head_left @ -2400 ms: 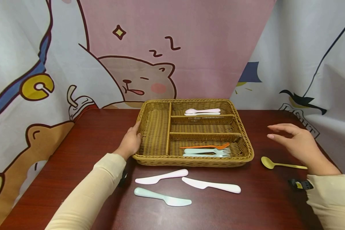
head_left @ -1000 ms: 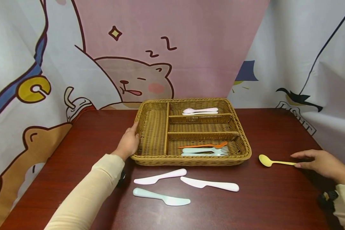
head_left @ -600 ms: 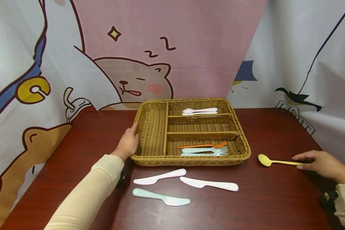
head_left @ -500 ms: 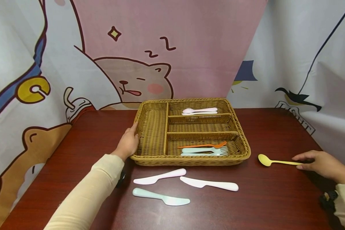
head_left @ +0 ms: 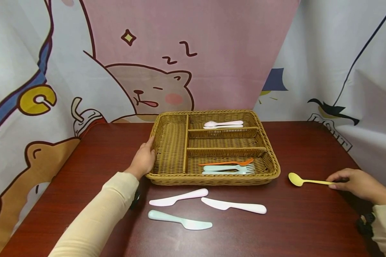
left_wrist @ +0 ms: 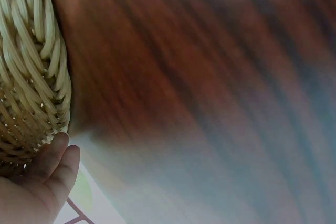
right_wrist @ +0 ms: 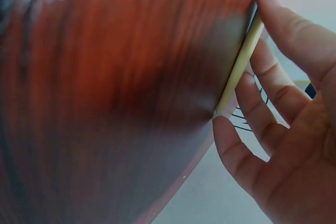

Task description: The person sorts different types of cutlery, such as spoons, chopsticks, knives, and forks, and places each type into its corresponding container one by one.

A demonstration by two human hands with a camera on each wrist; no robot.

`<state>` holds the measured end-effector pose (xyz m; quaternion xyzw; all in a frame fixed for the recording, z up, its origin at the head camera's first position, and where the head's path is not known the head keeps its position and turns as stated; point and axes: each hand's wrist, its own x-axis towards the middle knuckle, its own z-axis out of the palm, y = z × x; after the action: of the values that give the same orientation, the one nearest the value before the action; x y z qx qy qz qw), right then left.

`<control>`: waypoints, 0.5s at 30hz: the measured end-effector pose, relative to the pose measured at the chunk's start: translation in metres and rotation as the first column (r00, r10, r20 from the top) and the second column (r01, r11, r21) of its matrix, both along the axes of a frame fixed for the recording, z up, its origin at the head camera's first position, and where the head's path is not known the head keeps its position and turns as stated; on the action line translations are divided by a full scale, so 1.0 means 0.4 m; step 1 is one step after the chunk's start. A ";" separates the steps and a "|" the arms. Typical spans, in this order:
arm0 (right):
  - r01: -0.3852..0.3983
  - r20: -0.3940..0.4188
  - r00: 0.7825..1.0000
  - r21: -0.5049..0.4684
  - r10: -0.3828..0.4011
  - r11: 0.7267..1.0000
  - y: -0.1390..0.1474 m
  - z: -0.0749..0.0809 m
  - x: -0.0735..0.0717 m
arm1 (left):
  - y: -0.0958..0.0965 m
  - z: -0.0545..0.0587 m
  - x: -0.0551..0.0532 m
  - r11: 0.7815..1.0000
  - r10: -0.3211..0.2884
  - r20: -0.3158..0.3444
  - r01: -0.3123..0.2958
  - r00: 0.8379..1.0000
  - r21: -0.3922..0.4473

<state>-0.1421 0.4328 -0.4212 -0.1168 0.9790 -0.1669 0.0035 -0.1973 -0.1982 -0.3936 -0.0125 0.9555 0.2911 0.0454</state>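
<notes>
At the right, my right hand [head_left: 355, 182] pinches the handle end of a yellow spoon [head_left: 296, 179], whose bowl points left on the table. In the right wrist view, the thumb and fingers lie along either side of the spoon handle [right_wrist: 242, 59]. My left hand [head_left: 143, 159] holds the left rim of a brown wicker cutlery basket [head_left: 212, 180]. The left wrist view has two of its fingertips against the woven wall [left_wrist: 31, 61]; the thumb is out of sight there. Light spoons [head_left: 223, 124] lie in the back compartment, an orange fork [head_left: 226, 163] and pale blue forks [head_left: 228, 168] in the front one.
In front of the basket lie a pale pink knife [head_left: 180, 197], a white knife [head_left: 234, 206] and a mint green knife [head_left: 180, 220]. The dark red table [head_left: 260, 235] ends at a printed curtain [head_left: 225, 53] behind.
My right hand has come down onto the yellow spoon's handle from above it, and its fingers have since closed together there. My left hand has stayed on the basket's rim.
</notes>
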 end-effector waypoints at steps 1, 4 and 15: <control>-0.005 0.000 1.000 -0.001 0.005 1.000 -0.002 0.001 0.000 | 0.000 0.000 0.000 1.000 0.000 0.003 0.000 1.000 0.003; -0.023 0.002 1.000 -0.018 0.023 1.000 -0.007 0.002 0.003 | 0.000 0.000 -0.001 1.000 -0.005 0.008 0.005 1.000 0.007; -0.015 0.052 0.998 -0.037 0.017 0.999 -0.016 0.001 0.005 | -0.001 0.000 0.000 1.000 -0.006 -0.004 0.006 1.000 0.000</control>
<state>-0.1399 0.4265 -0.4209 -0.1202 0.9744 -0.1877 0.0284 -0.1975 -0.1985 -0.3938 -0.0088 0.9557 0.2908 0.0443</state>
